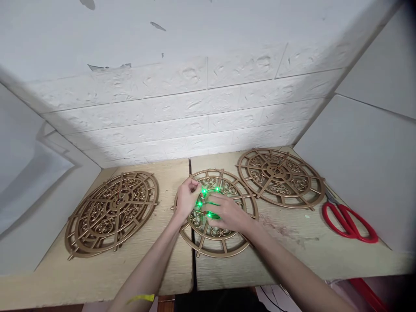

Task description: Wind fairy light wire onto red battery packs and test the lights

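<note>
A round gold openwork disc [224, 247] with scroll patterns lies flat on the table in front of me, under both hands. Small glowing green LED lights [209, 214] form a ring around its centre. With thumb and fingers pinched together, my left hand [186, 199] is closed on the light string at the ring's upper left. My right hand [225, 211] comes over the disc from the right, its fingers bent closed around the lights near the hub. Those fingers cover part of the centre, and the thin wire itself is hard to make out.
Stacked gold discs [112, 212] lie to the left, and another gold disc [281, 177] lies at the back right. Red-handled scissors [349, 223] rest near the right panel. A dark gap [194, 273] splits the wooden tabletop [156, 268]. A white brick-pattern wall [191, 104] stands behind.
</note>
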### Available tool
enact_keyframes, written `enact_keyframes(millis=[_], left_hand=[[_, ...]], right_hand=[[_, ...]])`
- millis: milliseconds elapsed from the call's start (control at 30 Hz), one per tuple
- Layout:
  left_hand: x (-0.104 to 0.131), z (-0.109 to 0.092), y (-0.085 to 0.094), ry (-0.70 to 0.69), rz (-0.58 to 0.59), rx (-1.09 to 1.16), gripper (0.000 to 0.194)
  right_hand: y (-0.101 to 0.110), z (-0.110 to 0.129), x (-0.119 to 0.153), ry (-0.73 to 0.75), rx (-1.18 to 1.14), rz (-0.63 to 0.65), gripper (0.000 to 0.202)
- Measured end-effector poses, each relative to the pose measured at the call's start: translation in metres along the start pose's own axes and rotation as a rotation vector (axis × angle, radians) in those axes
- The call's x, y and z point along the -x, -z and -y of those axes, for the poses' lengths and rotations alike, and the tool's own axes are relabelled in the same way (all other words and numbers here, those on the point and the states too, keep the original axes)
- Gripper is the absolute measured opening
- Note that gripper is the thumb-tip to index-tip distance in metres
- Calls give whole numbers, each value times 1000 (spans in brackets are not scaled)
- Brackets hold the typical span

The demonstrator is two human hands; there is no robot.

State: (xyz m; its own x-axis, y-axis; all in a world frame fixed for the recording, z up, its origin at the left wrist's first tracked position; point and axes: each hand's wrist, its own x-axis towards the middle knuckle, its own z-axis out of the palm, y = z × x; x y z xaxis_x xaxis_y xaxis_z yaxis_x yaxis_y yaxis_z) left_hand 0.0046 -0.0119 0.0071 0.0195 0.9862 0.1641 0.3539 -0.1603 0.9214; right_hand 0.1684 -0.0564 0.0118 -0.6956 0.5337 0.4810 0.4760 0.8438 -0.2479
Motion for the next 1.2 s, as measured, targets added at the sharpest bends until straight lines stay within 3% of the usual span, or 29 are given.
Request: enact_keyframes(millis=[100, 267, 500, 600, 767, 967, 1067, 1200], left_hand=[[-1, 2, -1, -37, -33, -13, 16], [-1, 1, 1, 20, 59, 41, 21], [-3, 2, 1, 78, 104, 162, 25], [-2, 0, 1, 114, 108, 265, 30], [4, -16, 2, 183, 48, 454, 33], [11, -30, 11, 86, 11, 488, 38], [14, -31, 14, -42, 58, 282, 27], [23, -34, 9, -311, 130, -233, 25]], right_hand=[[-2, 0, -1, -1, 18, 24, 11], [7, 4, -3, -44, -94, -19, 16], [34, -10, 8, -378, -289, -473, 19], [35, -21, 13, -441, -276, -548, 17], [26, -25, 18, -332, -49, -381, 22], [22, -21, 20, -401, 94, -214, 11], [20, -24, 21, -445, 109, -187, 17], [15, -30, 23, -479, 123, -178, 21]])
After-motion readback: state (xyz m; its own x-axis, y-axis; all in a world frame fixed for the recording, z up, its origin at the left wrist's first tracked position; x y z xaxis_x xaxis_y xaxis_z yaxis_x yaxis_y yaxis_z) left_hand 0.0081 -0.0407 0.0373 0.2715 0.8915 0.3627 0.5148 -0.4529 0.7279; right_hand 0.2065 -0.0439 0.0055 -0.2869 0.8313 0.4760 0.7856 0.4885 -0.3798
